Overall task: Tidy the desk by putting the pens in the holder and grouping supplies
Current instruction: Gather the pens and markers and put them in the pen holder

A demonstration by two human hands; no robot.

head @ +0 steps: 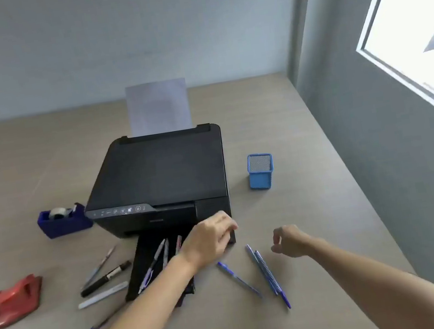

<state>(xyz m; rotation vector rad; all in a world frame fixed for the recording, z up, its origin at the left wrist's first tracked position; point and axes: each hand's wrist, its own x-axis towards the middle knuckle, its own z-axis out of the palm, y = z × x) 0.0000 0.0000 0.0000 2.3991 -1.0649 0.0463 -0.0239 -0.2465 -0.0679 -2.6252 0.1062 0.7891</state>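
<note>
The left hand (pixel 212 238) curls loosely over the front right corner of the black printer (pixel 161 178), its grasp hidden; the right hand (pixel 289 241) hovers half-closed and empty above blue pens (pixel 267 272). The blue mesh pen holder (pixel 260 170) stands empty on the beige wooden desk (pixel 315 206), beside grey walls.

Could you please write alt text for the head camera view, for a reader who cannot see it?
A person's left hand and right hand reach over a desk strewn with pens, before a black printer. An empty blue mesh holder stands right of it; a tape dispenser and red stapler sit left.
</note>
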